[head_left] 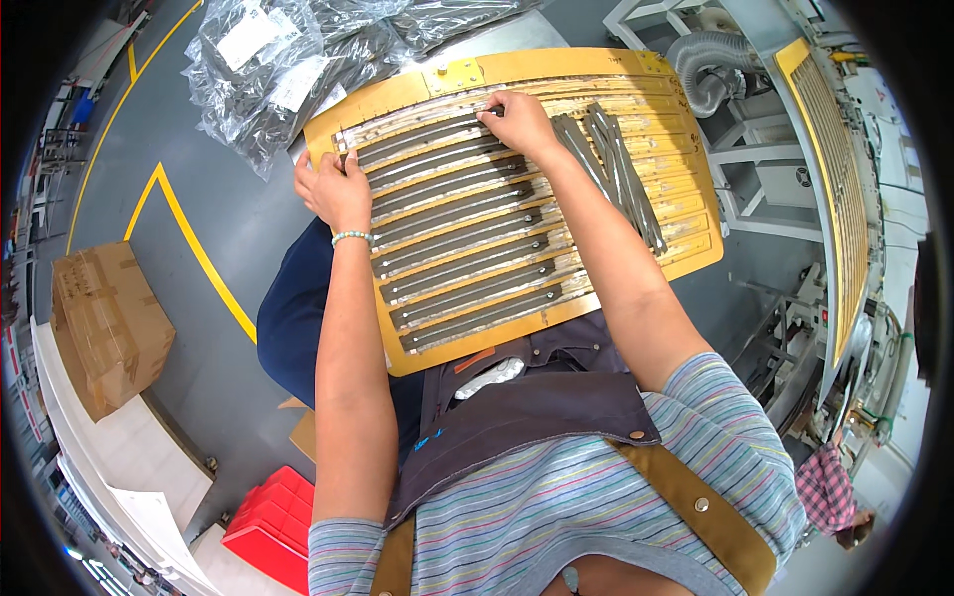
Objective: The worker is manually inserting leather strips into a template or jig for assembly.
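Head view: you're seated w/ a yellow slotted tray [636, 260] across your lap, its slots filled w/ long dark grey strips [467, 260] lying side by side. Your left hand [334, 189] sits at the tray's left edge, fingers curled onto the end of one of the upper strips; can't tell if it's gripping or just pressing. Your right hand [519, 120] is at the top of the tray, fingertips pinched down on the uppermost strip [422, 130] near its right end, hand mostly closed. A loose bundle of strips [611, 164] lies crosswise on the tray's right part, just beside your right forearm. Clear plastic bags [288, 60] of more parts sit beyond the tray's top-left corner. A cardboard box [104, 323] is well off to your left, a red bin [273, 521] lower left on the floor.
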{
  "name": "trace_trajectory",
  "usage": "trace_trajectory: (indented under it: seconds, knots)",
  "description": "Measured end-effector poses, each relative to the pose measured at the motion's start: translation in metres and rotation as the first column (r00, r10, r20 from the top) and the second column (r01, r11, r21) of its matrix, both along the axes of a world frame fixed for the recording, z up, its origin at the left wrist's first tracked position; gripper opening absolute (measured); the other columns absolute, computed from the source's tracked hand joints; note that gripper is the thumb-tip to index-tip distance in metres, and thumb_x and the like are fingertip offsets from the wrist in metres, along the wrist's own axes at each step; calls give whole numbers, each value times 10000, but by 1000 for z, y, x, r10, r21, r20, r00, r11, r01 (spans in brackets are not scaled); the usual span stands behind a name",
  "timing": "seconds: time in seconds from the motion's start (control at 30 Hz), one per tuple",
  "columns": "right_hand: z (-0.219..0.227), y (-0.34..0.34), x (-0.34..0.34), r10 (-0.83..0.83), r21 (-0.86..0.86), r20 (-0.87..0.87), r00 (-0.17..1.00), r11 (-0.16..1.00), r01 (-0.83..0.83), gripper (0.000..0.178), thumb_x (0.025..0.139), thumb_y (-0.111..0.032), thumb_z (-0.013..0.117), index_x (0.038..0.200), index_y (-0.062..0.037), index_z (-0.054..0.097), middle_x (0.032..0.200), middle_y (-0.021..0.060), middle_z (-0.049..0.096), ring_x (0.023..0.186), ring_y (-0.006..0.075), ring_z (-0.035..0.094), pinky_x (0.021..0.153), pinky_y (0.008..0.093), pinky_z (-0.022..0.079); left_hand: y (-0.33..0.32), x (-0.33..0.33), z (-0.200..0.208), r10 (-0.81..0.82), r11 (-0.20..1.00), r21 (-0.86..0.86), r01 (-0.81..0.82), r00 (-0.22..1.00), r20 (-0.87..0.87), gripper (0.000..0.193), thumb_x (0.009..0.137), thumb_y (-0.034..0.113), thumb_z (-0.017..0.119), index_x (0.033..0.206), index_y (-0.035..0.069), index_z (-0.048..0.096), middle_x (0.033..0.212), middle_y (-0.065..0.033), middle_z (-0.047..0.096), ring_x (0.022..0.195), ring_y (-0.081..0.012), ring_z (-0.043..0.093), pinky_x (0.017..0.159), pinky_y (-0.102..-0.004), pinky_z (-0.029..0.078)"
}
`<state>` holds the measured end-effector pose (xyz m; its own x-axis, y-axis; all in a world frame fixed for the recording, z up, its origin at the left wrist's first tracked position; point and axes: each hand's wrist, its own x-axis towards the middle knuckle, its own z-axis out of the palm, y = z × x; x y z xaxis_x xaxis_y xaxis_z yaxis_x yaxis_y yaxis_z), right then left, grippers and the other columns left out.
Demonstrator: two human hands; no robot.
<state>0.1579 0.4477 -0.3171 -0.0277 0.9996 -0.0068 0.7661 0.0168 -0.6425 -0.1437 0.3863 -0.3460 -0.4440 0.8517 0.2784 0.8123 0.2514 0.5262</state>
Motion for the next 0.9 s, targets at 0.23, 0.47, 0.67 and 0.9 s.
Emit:
trace_trajectory:
  seconds: [0.23,0.47,0.67,0.9]
  knots:
    - [2,1,-1,-6,-64,-8,1000,998,6,257,843,-327,811,946,-93,795,814,171,750,819,365,731,786,448,572,-1,-1,1,11,1000,-18,-11,1000,10,276,916,353,813,898,98,709,1517,-120,486,1390,-399,454,1124,-530,404]
    - [-1,2,-2,-10,-40,26,1000,999,11,271,845,-341,812,945,-91,785,840,174,753,845,377,730,800,463,574,-1,-1,1,8,1000,-4,-8,1000,5,286,909,349,820,884,89,703,1510,-118,493,1394,-391,455,1125,-517,409]
    - [4,-4,-9,-36,77,158,987,997,24,328,875,-393,806,957,-77,775,830,160,736,798,341,720,745,435,553,-2,5,9,22,1000,4,-23,991,131,318,902,286,826,1070,56,683,1529,-170,485,1463,-398,392,1146,-560,374]
    - [9,-5,16,-92,-9,-105,990,996,92,257,905,-301,731,944,-54,786,870,163,774,826,346,745,783,435,580,-7,51,41,-388,879,208,430,897,-213,295,940,176,748,1206,55,718,1454,-124,590,1449,-390,442,1174,-566,344]
